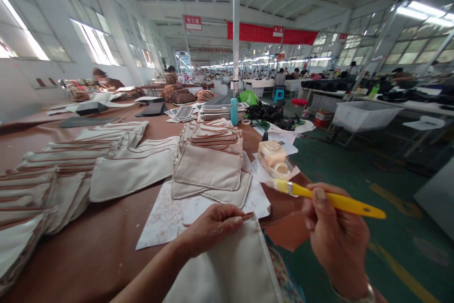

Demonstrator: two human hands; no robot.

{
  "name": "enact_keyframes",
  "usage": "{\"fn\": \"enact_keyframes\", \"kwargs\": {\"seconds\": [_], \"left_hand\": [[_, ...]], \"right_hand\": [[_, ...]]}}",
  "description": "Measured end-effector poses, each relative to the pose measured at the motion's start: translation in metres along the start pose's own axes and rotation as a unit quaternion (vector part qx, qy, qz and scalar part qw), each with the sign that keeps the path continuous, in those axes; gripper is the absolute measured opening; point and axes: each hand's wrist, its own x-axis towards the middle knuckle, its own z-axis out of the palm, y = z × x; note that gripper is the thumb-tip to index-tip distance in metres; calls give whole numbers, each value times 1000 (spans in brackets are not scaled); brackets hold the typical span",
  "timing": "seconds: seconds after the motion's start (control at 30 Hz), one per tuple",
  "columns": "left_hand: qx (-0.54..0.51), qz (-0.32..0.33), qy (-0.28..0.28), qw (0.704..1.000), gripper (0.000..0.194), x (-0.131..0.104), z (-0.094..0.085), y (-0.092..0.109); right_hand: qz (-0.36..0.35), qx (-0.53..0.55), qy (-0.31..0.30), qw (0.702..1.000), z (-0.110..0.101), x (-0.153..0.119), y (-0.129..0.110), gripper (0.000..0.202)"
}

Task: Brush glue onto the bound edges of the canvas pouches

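While the brush [349, 204] hovers, jug [270, 152] contents are unclear.

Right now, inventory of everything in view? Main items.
Brush: one, yellow, right foreground
Held panel: one, cream, foreground
Tabletop: one, brown, foreground
Other panels: many, cream, piled on tabletop
Container: one, whitish, right tabletop edge
Bottle: one, teal, behind other panels
Heap: one, black, right of bottle
Bag: one, green, beside heap
Near cart: one, white, right side
Workers: several, colours unclear, background
Left fingers: one hand, bare, on held panel
Right fingers: one hand, bare, on brush
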Motion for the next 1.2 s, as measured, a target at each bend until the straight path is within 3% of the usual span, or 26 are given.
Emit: {"fn": "enact_keyframes", "kwargs": {"seconds": [0.1,0.2,0.3,0.4,0.53,0.63,0.73,0.93,1.0,1.07,1.2], "left_hand": [[50,57,46,996,48,-3,2,-3],[105,140,111,978,39,-8,6,-6],[202,199,164,945,25,-12,11,-8],[326,257,207,886,16,-14,15,-8],[493,315,245,773,16,-20,18,-3],[595,338,226,694,17,-26,22,6],[641,339,198,660,16,-31,26,13],[669,315,199,643,13,-30,31,18],[660,303,203,657,16,-29,31,21],[623,278,193,705,15,-30,29,26],[449,184,131,864,11,-31,21,33]], "right_hand": [[-24,-39,-48,998,3,-21,11,21],[37,-41,-111,992,12,-47,24,26],[99,-15,-137,986,21,-65,28,34],[99,-10,-130,986,28,-71,25,34],[49,-33,-120,991,33,-73,20,30],[19,-59,-120,991,32,-75,16,28],[4,-72,-123,990,29,-77,12,27],[-48,-91,-129,986,26,-80,6,23],[-64,-98,-128,985,24,-81,5,23],[-73,-106,-127,984,22,-82,4,23],[-65,-131,-123,982,19,-84,2,25]]}}
